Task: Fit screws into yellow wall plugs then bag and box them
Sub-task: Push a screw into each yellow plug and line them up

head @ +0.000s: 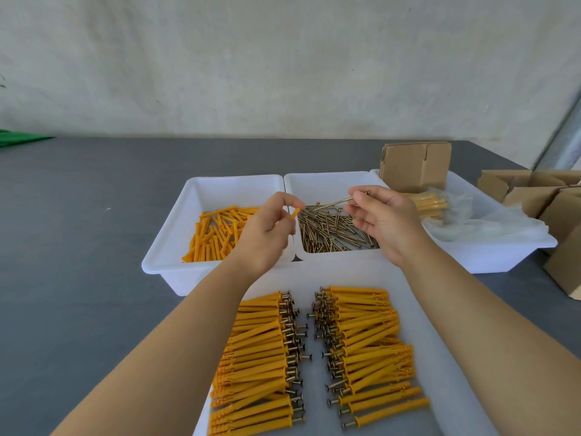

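Observation:
My left hand (267, 231) grips a yellow wall plug (295, 213), whose end sticks out toward the right. My right hand (382, 215) pinches a long brass screw (338, 202) that points left toward the plug, with a small gap between them. Both hands hover over two white bins: the left bin (176, 247) holds loose yellow plugs (217, 234), the middle bin (317, 179) holds loose screws (330, 231). Below, on a white tray (418, 309), lie two rows of assembled plugs with screws (257, 357), heads facing the middle.
A third white bin (503, 256) at the right holds a folded cardboard box (415, 165), clear plastic bags (490, 221) and a bagged bundle of plugs (430, 202). More cardboard boxes (553, 202) stand at the far right. A grey tabletop (78, 247) lies at the left, a wall behind.

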The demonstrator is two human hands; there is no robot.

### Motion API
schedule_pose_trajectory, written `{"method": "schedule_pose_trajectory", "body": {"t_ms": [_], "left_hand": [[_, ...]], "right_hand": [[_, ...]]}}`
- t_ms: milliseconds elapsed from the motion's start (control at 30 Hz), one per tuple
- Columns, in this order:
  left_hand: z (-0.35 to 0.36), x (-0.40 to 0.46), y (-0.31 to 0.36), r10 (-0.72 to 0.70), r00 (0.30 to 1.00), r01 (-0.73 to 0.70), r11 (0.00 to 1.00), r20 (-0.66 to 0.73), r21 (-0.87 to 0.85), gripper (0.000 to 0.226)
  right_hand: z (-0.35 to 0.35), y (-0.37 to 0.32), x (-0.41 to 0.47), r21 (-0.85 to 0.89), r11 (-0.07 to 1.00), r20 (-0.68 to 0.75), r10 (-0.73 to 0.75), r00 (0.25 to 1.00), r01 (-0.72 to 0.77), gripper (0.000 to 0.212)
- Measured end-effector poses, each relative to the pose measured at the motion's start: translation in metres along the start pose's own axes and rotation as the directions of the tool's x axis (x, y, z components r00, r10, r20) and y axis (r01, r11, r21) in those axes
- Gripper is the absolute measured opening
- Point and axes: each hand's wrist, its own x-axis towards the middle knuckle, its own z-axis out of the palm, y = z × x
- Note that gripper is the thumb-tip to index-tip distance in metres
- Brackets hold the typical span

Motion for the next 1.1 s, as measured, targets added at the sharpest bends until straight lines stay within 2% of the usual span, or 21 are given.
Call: {"method": "schedule_pose_trajectory", "body": {"t_ms": [100, 167, 267, 333, 467, 600, 667, 700, 767, 800, 867, 967, 1033, 1100], "left_hand": [[0.004, 0.000, -0.002, -0.015, 1.000, 0.016, 0.999, 0.015, -0.045, 0.016], [0.007, 0.002, -0.002, -0.087, 0.996, 0.087, 0.979, 0.006, -0.186, 0.018], [0.008, 0.003, -0.001, -0.168, 0.986, 0.160, 0.882, 0.022, -0.444, 0.027], [0.009, 0.003, -0.002, -0.152, 0.988, 0.144, 0.832, 0.029, -0.535, 0.026], [0.009, 0.003, -0.004, -0.158, 0.984, 0.076, 0.782, -0.079, -0.619, 0.011], [0.006, 0.002, -0.006, -0.200, 0.978, 0.080, 0.632, -0.062, -0.770, 0.009], [0.006, 0.001, -0.005, -0.215, 0.974, 0.094, 0.662, -0.069, -0.744, 0.009], [0.006, 0.000, -0.004, -0.203, 0.976, 0.097, 0.742, -0.084, -0.664, 0.012], [0.008, -0.002, -0.003, -0.134, 0.986, 0.091, 0.927, -0.095, -0.364, 0.019], [0.010, -0.003, -0.002, -0.103, 0.992, 0.084, 0.967, -0.069, -0.240, 0.020], [0.016, -0.007, 0.001, -0.067, 0.998, 0.067, 0.983, 0.005, -0.172, 0.021], [0.021, -0.008, 0.005, -0.069, 0.997, 0.077, 0.966, 0.039, -0.245, 0.017], [0.020, -0.007, 0.004, -0.079, 0.996, 0.083, 0.970, 0.029, -0.227, 0.019], [0.018, -0.005, 0.003, -0.067, 0.997, 0.071, 0.981, 0.031, -0.181, 0.032]], "right_hand": [[0.002, -0.001, -0.001, 0.007, 1.000, 0.030, -0.009, 1.000, 0.009, 0.013], [0.003, -0.001, -0.002, 0.006, 1.000, 0.046, -0.010, 0.999, 0.010, 0.014], [0.007, -0.001, -0.004, -0.053, 0.998, 0.032, -0.031, 0.999, 0.032, 0.014], [0.010, -0.001, -0.006, -0.120, 0.991, 0.040, -0.062, 0.997, 0.066, 0.015], [0.020, -0.002, -0.010, -0.223, 0.965, 0.168, -0.104, 0.980, 0.141, 0.015], [0.028, -0.001, -0.014, -0.226, 0.958, 0.266, -0.112, 0.957, 0.175, 0.010], [0.028, 0.000, -0.015, -0.208, 0.963, 0.217, -0.126, 0.968, 0.172, 0.010], [0.028, 0.000, -0.014, -0.203, 0.963, 0.172, -0.142, 0.975, 0.177, 0.010], [0.026, -0.001, -0.014, -0.221, 0.954, 0.099, -0.184, 0.978, 0.201, 0.012], [0.026, -0.001, -0.014, -0.243, 0.945, 0.090, -0.201, 0.975, 0.218, 0.013], [0.030, -0.001, -0.016, -0.296, 0.921, 0.125, -0.227, 0.966, 0.254, 0.014], [0.039, 0.001, -0.020, -0.363, 0.875, 0.230, -0.251, 0.940, 0.322, 0.014], [0.039, 0.000, -0.021, -0.357, 0.873, 0.226, -0.264, 0.938, 0.332, 0.019], [0.035, -0.003, -0.019, -0.357, 0.869, 0.179, -0.297, 0.938, 0.343, 0.023]]}}
